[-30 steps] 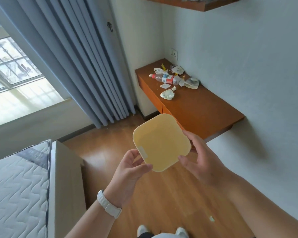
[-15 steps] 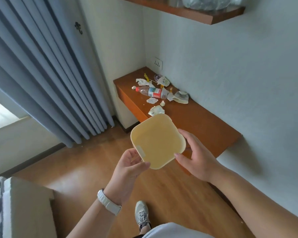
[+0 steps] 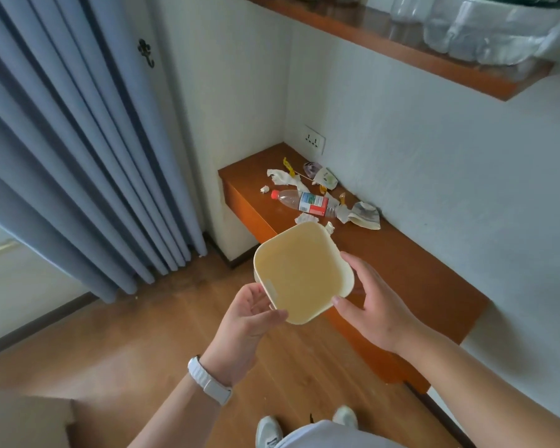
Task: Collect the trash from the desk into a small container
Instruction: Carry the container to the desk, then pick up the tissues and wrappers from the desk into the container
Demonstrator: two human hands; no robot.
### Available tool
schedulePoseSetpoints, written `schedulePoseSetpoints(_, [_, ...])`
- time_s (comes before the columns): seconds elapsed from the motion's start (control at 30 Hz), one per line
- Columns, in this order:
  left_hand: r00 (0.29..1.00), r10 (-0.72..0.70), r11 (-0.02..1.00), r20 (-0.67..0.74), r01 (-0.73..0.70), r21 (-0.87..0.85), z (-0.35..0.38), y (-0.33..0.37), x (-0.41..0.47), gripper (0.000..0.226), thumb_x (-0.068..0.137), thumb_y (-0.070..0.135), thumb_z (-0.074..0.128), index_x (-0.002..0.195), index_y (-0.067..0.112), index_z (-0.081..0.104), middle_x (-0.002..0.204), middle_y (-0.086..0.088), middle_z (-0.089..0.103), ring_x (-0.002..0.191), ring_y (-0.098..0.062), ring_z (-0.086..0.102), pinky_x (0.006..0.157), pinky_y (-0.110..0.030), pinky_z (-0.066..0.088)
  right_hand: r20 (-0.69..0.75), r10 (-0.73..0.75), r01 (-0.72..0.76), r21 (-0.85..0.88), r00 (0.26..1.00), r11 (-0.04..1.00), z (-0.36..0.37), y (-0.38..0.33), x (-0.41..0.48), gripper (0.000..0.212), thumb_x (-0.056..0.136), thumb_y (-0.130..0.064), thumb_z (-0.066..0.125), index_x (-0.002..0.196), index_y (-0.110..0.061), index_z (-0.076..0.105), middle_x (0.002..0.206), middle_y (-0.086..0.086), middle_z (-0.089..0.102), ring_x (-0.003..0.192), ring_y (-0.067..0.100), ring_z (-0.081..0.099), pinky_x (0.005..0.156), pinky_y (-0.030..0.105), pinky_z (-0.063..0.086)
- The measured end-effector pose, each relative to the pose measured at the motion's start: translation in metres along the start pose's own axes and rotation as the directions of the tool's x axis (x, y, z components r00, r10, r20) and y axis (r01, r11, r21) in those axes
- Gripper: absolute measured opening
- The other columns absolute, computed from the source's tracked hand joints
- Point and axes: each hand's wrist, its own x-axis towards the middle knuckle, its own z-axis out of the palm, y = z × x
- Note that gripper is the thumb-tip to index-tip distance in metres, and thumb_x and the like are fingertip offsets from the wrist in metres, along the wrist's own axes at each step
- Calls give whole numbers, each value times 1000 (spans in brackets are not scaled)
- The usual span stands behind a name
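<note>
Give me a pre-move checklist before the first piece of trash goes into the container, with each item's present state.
1. Container held by both hands, left hand and right hand: ok.
2. Container empty and opening facing up: ok.
3. A hand free to pick up trash: not ok, both hold the container.
4. Trash on the desk in view, including plastic bottle and crumpled paper: ok.
5. Bottle fits the container: cannot tell.

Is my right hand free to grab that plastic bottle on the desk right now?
Probably not yet: the right hand is holding the yellow container, and the bottle lies farther back on the desk, though nothing blocks the path.
</note>
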Motion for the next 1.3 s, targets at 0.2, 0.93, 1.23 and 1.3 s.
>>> schedulePoseSetpoints(0.2, [998,-37,997,-51,33,-63,-18,3,22,55,72,4,74,122,2,52,120,-14,72,107,-30,72,90,-38,59,43,-16,17,-10,999,1000,10,-9,44,68,92,-37,62,147,-39,22,148,-18,31,130,2,36,101,29,44])
schedulePoseSetpoints(0.93, [965,-142,989,-220,149,17,11,41,171,59,69,5,76,123,0,52,110,-9,78,102,-26,75,84,-32,60,203,-20,-20,196,979,980,-18,75,212,65,93,-34,63,146,-40,25,140,-23,32,125,-1,38,99,23,45])
schedulePoseSetpoints(1.23, [931,-193,974,-309,219,50,28,47,220,61,68,5,79,123,3,51,115,-14,77,108,-31,73,96,-42,56,284,-101,26,256,954,966,-31,122,273,62,90,-39,64,142,-43,29,142,-19,38,129,3,41,100,36,51])
schedulePoseSetpoints(1.3, [924,-217,967,-315,248,63,27,47,224,62,68,6,80,123,2,51,115,-14,77,108,-30,73,96,-41,56,296,-85,6,257,952,966,-29,127,278,62,90,-41,63,142,-43,30,142,-18,40,128,3,42,98,35,51])
